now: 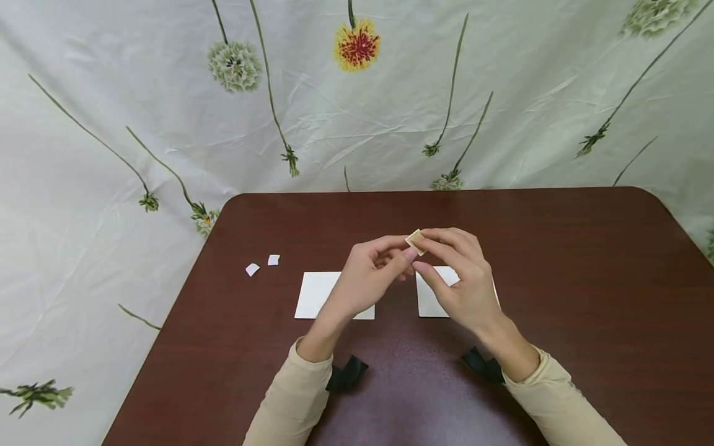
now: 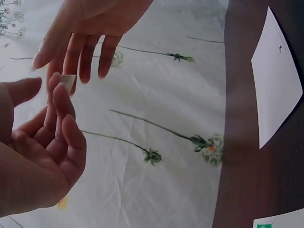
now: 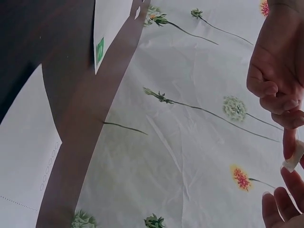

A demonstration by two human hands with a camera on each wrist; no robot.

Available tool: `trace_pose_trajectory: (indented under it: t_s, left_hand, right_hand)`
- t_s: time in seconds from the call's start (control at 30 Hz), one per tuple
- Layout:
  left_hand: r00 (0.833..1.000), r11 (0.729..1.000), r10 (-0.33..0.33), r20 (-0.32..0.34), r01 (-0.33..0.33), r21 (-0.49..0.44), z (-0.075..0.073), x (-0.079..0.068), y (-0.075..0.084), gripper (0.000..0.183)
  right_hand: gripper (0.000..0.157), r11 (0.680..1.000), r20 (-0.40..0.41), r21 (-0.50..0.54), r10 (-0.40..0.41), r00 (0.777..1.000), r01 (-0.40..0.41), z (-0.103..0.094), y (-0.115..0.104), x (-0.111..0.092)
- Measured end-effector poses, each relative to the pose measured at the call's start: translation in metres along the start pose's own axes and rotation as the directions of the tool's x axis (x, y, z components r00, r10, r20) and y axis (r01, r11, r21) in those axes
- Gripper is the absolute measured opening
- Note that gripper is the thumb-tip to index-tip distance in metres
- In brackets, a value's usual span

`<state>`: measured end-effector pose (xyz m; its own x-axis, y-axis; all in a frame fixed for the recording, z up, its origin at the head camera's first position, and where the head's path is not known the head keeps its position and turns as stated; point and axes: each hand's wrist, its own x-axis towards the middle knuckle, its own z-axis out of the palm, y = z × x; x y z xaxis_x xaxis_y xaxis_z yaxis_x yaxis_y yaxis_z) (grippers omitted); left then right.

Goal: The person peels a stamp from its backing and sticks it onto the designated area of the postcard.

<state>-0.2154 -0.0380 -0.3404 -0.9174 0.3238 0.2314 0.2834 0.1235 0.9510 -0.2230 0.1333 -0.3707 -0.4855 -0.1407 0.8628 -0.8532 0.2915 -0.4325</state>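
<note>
A small square stamp [image 1: 413, 238], yellowish with a pale border, is held up above the table between both hands. My left hand [image 1: 365, 272] pinches it, thumb tip at its lower edge. Fingertips of my right hand [image 1: 463, 279] touch the stamp from the other side, while that thumb stays apart below. Beneath the left hand lies a white envelope [image 1: 318, 294], partly covered; a green stamp [image 3: 99, 50] on its corner shows in the right wrist view. A second envelope [image 1: 432, 300] lies under the right hand, with a row of printed ovals in the right wrist view.
Two small white paper pieces, one paper piece [image 1: 253, 269] beside another paper piece [image 1: 273, 260], lie left of the envelopes on the dark red-brown table [image 1: 586, 279]. Behind the table hangs a flowered cloth [image 1: 390, 124]. Black straps, including a left strap [image 1: 347, 375], stick out at the wrists.
</note>
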Motion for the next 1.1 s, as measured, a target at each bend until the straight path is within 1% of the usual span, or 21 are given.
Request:
trace_pose_trajectory:
  t_s: [0.07, 0.17, 0.2, 0.27, 0.33, 0.4, 0.47, 0.5, 0.57, 0.67, 0.7, 0.77, 0.83, 0.87, 0.9, 0.97, 1.0, 1.1]
  left_hand:
    - [1.000, 1.000, 0.013, -0.026, -0.013, 0.010, 0.0004, 0.0006, -0.0003, 0.021]
    - [0.999, 0.999, 0.017, -0.047, -0.015, 0.040, 0.0001, 0.0014, -0.0008, 0.018]
    - [0.999, 0.998, 0.016, -0.048, -0.013, 0.061, -0.0001, 0.0014, -0.0010, 0.017]
    - [0.999, 0.991, 0.022, -0.050, -0.015, 0.135, -0.0002, 0.0009, -0.0020, 0.016]
    - [0.998, 0.970, 0.042, -0.040, -0.031, 0.241, 0.0003, 0.0002, -0.0031, 0.014]
    - [0.998, 0.937, 0.065, -0.025, -0.052, 0.346, 0.0014, -0.0008, -0.0039, 0.013]
    - [0.997, 0.907, 0.078, -0.010, -0.067, 0.416, 0.0027, -0.0018, -0.0040, 0.014]
    - [0.997, 0.897, 0.077, -0.006, -0.066, 0.436, 0.0032, -0.0021, -0.0039, 0.013]
    - [0.998, 0.891, 0.061, -0.010, -0.050, 0.451, 0.0042, -0.0027, -0.0037, 0.014]
    - [0.999, 0.897, 0.026, -0.018, -0.016, 0.441, 0.0052, -0.0026, -0.0041, 0.016]
    - [1.000, 0.901, 0.017, -0.020, -0.006, 0.433, 0.0054, -0.0026, -0.0042, 0.016]
    - [1.000, 0.921, -0.013, -0.018, 0.019, 0.389, 0.0058, -0.0026, -0.0042, 0.017]
    - [0.999, 0.941, -0.029, -0.013, 0.032, 0.337, 0.0062, -0.0026, -0.0045, 0.017]
    - [0.999, 0.951, -0.035, -0.013, 0.038, 0.307, 0.0066, -0.0025, -0.0044, 0.017]
    - [0.999, 0.961, -0.036, -0.013, 0.038, 0.275, 0.0070, -0.0023, -0.0045, 0.017]
    - [0.999, 0.975, -0.028, -0.017, 0.031, 0.222, 0.0077, -0.0017, -0.0051, 0.017]
    - [1.000, 0.978, -0.012, -0.025, 0.017, 0.208, 0.0080, -0.0012, -0.0052, 0.017]
    - [0.997, 0.985, 0.040, -0.062, -0.028, 0.173, 0.0084, -0.0001, -0.0043, 0.018]
  right_hand:
    - [0.034, 1.000, 0.000, 0.000, -0.009, 1.000, 0.009, 0.0005, -0.0001, 0.0010]
    - [0.031, 1.000, -0.002, -0.010, -0.004, 1.000, 0.004, 0.0006, 0.0003, 0.0020]
    - [0.030, 1.000, -0.004, -0.015, -0.006, 1.000, 0.006, 0.0006, 0.0005, 0.0026]
    - [0.029, 0.999, 0.013, -0.042, -0.019, 1.000, 0.020, 0.0000, 0.0013, 0.0036]
    - [0.027, 0.994, 0.046, -0.086, -0.061, 0.997, 0.064, -0.0006, 0.0021, 0.0047]
    - [0.026, 0.985, 0.085, -0.122, -0.108, 0.990, 0.118, -0.0014, 0.0023, 0.0059]
    - [0.025, 0.972, 0.123, -0.158, -0.156, 0.980, 0.175, -0.0021, 0.0024, 0.0065]
    - [0.024, 0.965, 0.135, -0.175, -0.175, 0.975, 0.198, -0.0023, 0.0022, 0.0064]
    - [0.024, 0.953, 0.147, -0.206, -0.194, 0.970, 0.222, -0.0028, 0.0018, 0.0055]
    - [0.022, 0.938, 0.152, -0.252, -0.206, 0.967, 0.239, -0.0038, 0.0015, 0.0030]
    - [0.018, 0.936, 0.149, -0.261, -0.203, 0.968, 0.237, -0.0042, 0.0014, 0.0020]
    - [0.013, 0.938, 0.145, -0.265, -0.191, 0.971, 0.224, -0.0050, 0.0012, 0.0003]
    - [0.019, 0.949, 0.141, -0.252, -0.161, 0.977, 0.192, -0.0058, 0.0014, -0.0014]
    - [0.023, 0.957, 0.136, -0.238, -0.134, 0.982, 0.163, -0.0061, 0.0012, -0.0022]
    - [0.026, 0.967, 0.129, -0.218, -0.103, 0.986, 0.129, -0.0064, 0.0006, -0.0027]
    - [0.022, 0.983, 0.114, -0.178, -0.024, 0.993, 0.044, -0.0072, -0.0010, -0.0031]
    - [0.021, 0.988, 0.102, -0.155, 0.019, 0.995, -0.003, -0.0077, -0.0018, -0.0029]
    - [0.018, 0.986, 0.066, -0.084, 0.149, 0.987, -0.143, -0.0093, -0.0050, -0.0007]
